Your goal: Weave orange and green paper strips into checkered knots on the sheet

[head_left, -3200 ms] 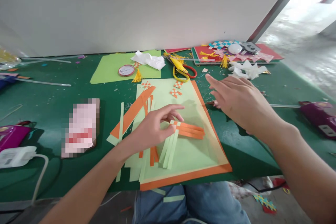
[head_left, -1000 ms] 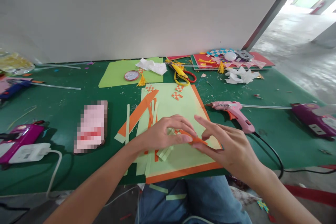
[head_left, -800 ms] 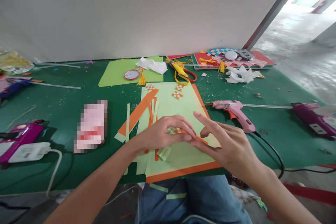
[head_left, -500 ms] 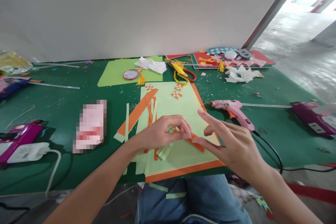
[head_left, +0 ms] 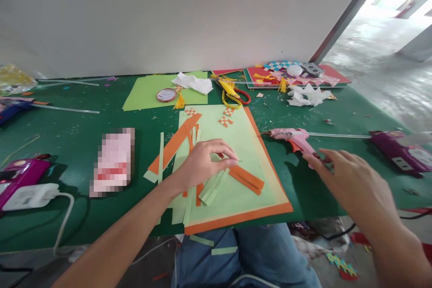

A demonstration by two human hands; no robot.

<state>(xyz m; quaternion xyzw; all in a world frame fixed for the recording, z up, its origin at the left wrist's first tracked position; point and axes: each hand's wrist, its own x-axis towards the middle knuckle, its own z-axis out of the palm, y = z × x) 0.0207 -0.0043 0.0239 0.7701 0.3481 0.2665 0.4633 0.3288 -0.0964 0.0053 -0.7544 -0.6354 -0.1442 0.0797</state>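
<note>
My left hand is closed over the pale green sheet, fingertips pinched around woven strips that it mostly hides. Orange strips and pale green strips fan out from beneath those fingers. Over to the right, my right hand is at the handle of the pink glue gun, thumb and fingers around its lower end; the gun lies on the green table. Small orange checkered pieces rest near the top of the sheet.
Yellow and red scissors, crumpled tissue and a round badge are at the back. A pixelated pink object and a purple power strip lie left. Another purple power strip is far right.
My right hand has moved right, away from my left hand and the strips, to the glue gun handle. My left hand keeps its pinch, and more of the orange strips shows.
</note>
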